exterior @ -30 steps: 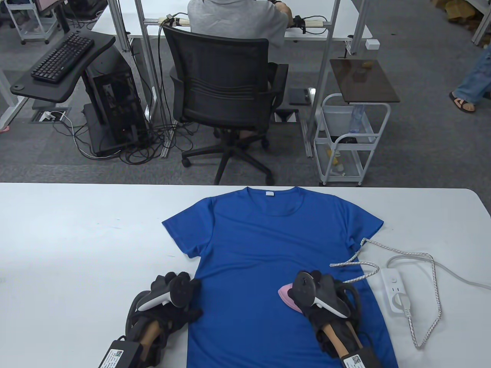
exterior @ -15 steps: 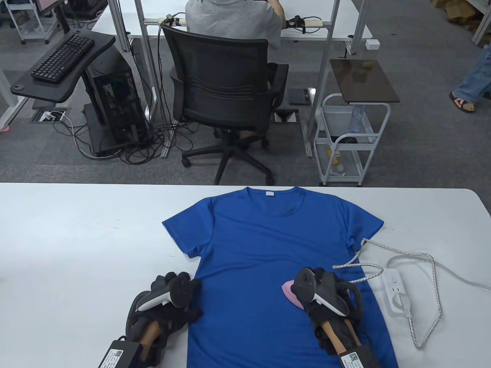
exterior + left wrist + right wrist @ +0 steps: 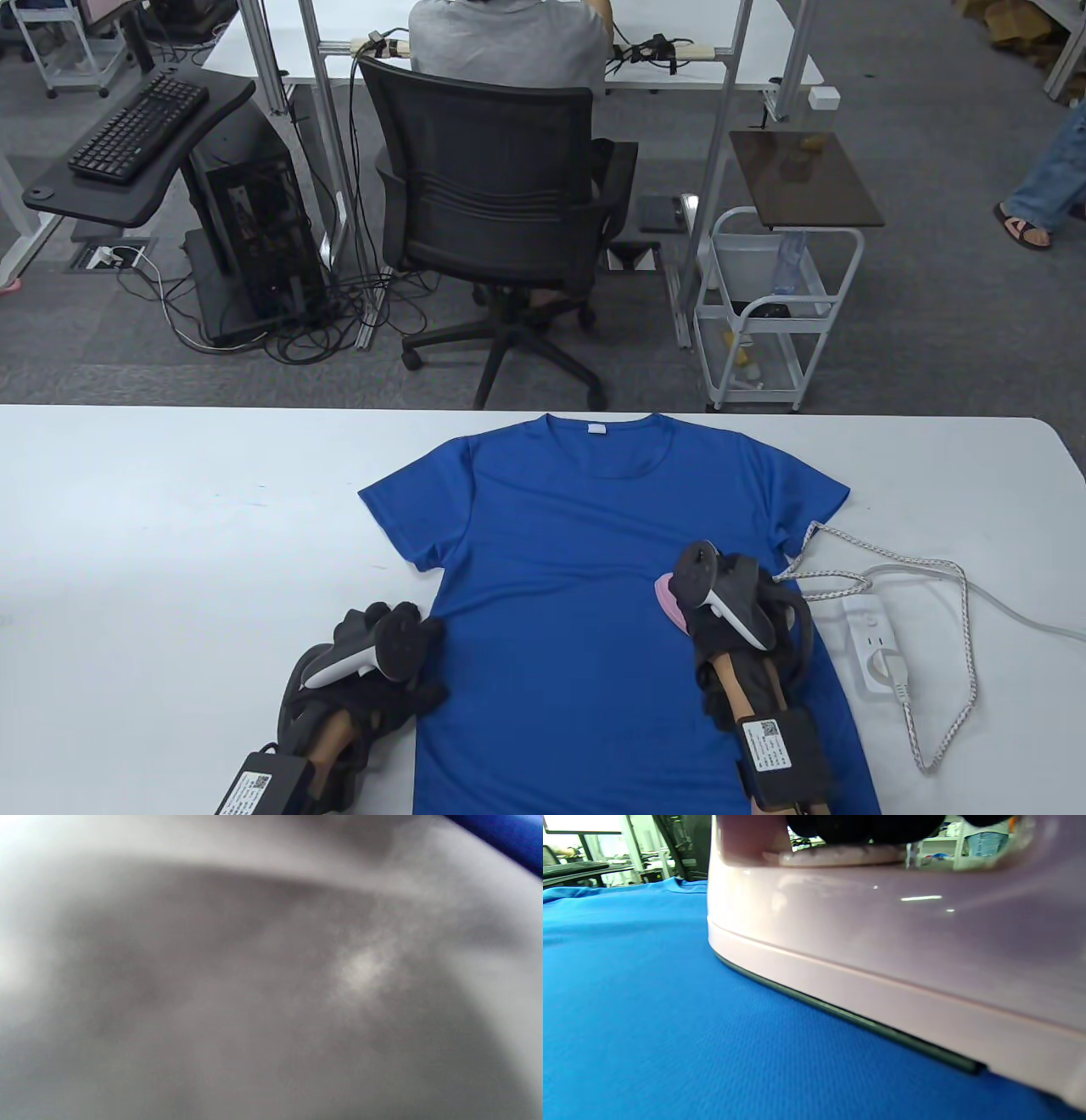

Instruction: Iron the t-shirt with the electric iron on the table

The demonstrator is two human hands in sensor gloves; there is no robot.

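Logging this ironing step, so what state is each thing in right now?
blue t-shirt: spread flat on table.
pink iron: soleplate down on shirt.
right hand: holds iron.
left hand: rests at shirt's edge.
iron cord: plugged into power strip.

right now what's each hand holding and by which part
Right hand grips the pink iron by its top handle; left hand holds nothing, resting at the t-shirt edge.

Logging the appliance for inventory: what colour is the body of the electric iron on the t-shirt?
Pale pink plastic iron with a dark soleplate edge, clearest in the right wrist view.
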